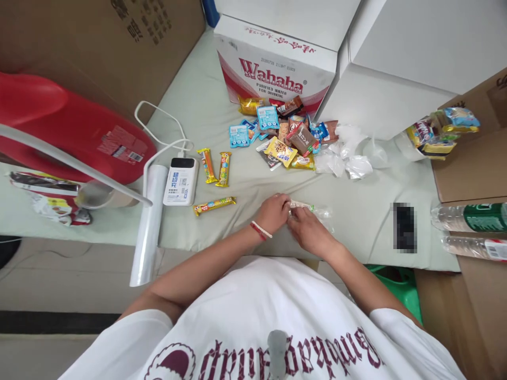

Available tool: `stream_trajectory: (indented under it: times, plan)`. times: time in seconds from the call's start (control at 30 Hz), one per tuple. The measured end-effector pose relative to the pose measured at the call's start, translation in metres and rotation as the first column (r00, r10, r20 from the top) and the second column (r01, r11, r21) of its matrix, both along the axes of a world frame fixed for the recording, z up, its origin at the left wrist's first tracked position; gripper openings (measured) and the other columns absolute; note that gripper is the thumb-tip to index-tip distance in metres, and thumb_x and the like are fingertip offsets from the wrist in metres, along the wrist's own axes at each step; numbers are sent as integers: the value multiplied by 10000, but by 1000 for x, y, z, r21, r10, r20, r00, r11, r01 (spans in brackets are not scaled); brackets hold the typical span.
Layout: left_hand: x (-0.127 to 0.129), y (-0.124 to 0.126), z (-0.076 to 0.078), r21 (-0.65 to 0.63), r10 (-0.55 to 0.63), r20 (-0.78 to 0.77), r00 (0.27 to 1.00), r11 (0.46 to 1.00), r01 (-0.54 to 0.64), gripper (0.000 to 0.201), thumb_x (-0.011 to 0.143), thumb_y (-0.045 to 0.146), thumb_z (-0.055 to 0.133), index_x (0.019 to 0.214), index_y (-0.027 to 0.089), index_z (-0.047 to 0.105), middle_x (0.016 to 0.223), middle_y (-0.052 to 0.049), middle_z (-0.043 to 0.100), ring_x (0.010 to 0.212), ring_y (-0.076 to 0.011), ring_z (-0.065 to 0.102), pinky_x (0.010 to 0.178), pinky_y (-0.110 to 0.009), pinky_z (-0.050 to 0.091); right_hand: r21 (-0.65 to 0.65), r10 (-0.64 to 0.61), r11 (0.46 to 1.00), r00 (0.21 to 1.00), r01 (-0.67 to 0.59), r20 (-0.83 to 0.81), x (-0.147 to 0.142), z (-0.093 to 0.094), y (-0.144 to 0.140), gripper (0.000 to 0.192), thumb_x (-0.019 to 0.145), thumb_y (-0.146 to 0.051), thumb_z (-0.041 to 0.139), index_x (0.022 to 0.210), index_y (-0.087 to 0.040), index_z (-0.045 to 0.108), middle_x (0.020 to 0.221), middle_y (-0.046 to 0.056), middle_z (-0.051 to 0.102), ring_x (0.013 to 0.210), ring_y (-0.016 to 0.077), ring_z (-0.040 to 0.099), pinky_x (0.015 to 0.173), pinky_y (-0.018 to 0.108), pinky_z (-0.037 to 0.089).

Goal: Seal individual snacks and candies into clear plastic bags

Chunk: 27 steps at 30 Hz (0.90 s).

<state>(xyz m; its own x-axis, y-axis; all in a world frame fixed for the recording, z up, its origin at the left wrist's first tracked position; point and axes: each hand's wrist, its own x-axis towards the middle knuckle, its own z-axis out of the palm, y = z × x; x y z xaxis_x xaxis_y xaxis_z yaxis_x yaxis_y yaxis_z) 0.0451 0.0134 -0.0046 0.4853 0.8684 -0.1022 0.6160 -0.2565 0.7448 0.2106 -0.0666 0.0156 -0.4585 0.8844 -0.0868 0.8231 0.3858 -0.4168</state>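
Your left hand (pixel 273 212) and right hand (pixel 308 230) both pinch a small clear plastic bag (pixel 317 212) on the bench (pixel 368 211), near its front edge; your fingers hide most of what sits inside. Three long glossy snack bars (pixel 214 205) lie to the left beside a white power bank (pixel 181 181). The crinkled wrapper pile (pixel 283 137) overlaps too much to count.

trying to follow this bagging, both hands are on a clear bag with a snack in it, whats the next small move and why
Probably slide the snack fully into the clear plastic bag. Both the left hand and the right hand pinch the bag's near end, and the wrapped snack lies right at that end between the fingers, seemingly not yet deep inside.
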Motion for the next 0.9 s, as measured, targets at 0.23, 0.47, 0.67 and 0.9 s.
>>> stream_trajectory:
  times: [0.23, 0.47, 0.67, 0.9]
  plan:
    - [6, -39, -4, 342, -162, -338, 927, 897, 281, 381, 1030, 304, 451, 1314, 140, 645, 1274, -194, 643, 1163, -328, 573, 918, -470, 519, 119, -661, 723, 731, 681, -171, 38, -27, -33, 470, 997, -364, 557, 1434, -194, 571, 1332, 202, 548, 1215, 337, 549, 1024, 534, 502]
    - [6, -51, -16, 339, -198, -423, 884, 871, 357, 551, 1005, 275, 449, 1531, 114, 488, 1462, -226, 567, 1281, -359, 533, 990, -509, 456, 52, -702, 664, 645, 746, -301, 57, -23, -47, 191, 970, -396, 581, 927, -235, 673, 1176, 139, 636, 1145, 297, 597, 1005, 496, 507]
    - [10, -56, -21, 365, -210, -427, 880, 850, 380, 562, 1004, 123, 350, 1553, 82, 461, 1461, -233, 582, 1279, -337, 558, 976, -483, 456, -94, -657, 746, 705, 659, -266, 15, 11, -2, 139, 1009, -341, 529, 957, -247, 617, 865, 28, 714, 775, 194, 651, 742, 291, 481]
    - [-17, -31, -18, 322, -193, -84, 978, 923, 210, 459, 948, 169, 450, 1364, 166, 644, 1353, -149, 652, 1232, -288, 594, 1068, -473, 475, -97, -491, 866, 871, 491, 29, -19, -4, 39, 247, 1030, -195, 413, 1021, -199, 659, 982, 95, 699, 884, 227, 640, 757, 294, 432]
